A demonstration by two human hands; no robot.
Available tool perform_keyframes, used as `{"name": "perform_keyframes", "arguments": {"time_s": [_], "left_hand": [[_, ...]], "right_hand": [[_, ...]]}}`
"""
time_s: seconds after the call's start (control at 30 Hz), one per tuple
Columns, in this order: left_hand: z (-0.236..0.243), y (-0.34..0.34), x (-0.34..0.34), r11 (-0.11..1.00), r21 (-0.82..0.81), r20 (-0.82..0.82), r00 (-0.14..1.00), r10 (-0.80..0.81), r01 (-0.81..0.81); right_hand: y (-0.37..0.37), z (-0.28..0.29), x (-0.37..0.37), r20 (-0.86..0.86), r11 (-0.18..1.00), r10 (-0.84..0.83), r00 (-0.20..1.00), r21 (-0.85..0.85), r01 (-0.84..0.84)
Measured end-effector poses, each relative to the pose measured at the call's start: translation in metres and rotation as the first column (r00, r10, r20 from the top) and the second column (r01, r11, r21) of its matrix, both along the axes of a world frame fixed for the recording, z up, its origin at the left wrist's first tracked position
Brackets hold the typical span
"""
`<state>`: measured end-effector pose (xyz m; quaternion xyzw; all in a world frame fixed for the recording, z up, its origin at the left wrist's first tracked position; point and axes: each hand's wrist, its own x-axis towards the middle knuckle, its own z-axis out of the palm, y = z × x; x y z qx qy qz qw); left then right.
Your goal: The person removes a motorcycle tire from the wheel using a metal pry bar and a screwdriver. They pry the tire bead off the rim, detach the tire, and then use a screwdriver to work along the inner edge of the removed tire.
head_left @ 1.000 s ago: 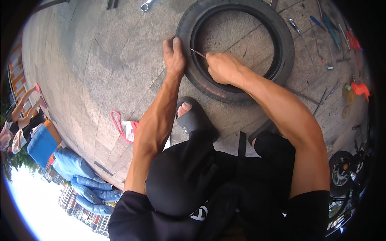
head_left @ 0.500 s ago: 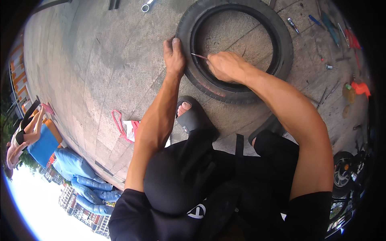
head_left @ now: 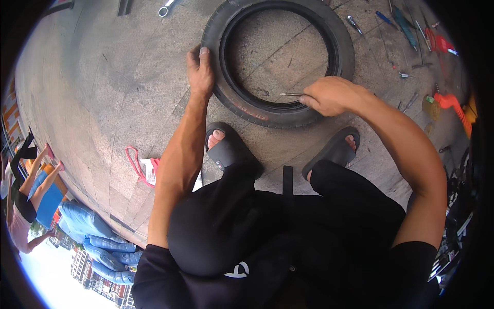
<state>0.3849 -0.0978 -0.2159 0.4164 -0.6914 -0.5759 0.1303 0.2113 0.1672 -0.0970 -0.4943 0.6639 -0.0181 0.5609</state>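
Observation:
A black tyre (head_left: 211, 44) lies on the paved ground in front of me. My left hand (head_left: 200, 72) grips its left rim, thumb along the edge, the other fingers mostly hidden. Over the near right part of the tyre is my right hand (head_left: 329, 95), closed round a thin pointed metal tool (head_left: 292, 94). The tool's tip points left, above the tyre's inner edge. How the far end of the tool looks is hidden in my fist.
A ring spanner (head_left: 164, 9) lies at the far left. Several hand tools, including a blue-green-handled one (head_left: 405, 31), are strewn on the right near an orange coiled hose (head_left: 455, 109). A red-and-white bag (head_left: 149, 167) sits by my left forearm. Several people (head_left: 38, 190) are at the left edge.
My right hand has moved right with the metal tool, away from the tyre's left inner edge. My left hand keeps its grip on the tyre. The whole view has shifted.

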Motion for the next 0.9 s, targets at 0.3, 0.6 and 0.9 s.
{"name": "perform_keyframes", "arguments": {"time_s": [0.3, 0.6, 0.9], "left_hand": [[0.007, 0.000, 0.001, 0.998, 0.023, -0.003, 0.999, -0.053, 0.053], [0.026, 0.008, -0.004, 0.962, -0.228, 0.131, 0.984, -0.120, 0.148], [0.058, -0.040, -0.096, 0.947, -0.301, -0.061, 0.989, -0.138, 0.114]], "right_hand": [[0.070, 0.007, -0.010, -0.135, 0.960, -0.279, 0.951, -0.063, 0.272], [0.094, 0.008, -0.010, -0.143, 0.919, -0.362, 0.921, -0.221, 0.327], [0.093, 0.011, 0.006, 0.111, 0.357, -0.934, 0.339, 0.277, 0.892]]}}
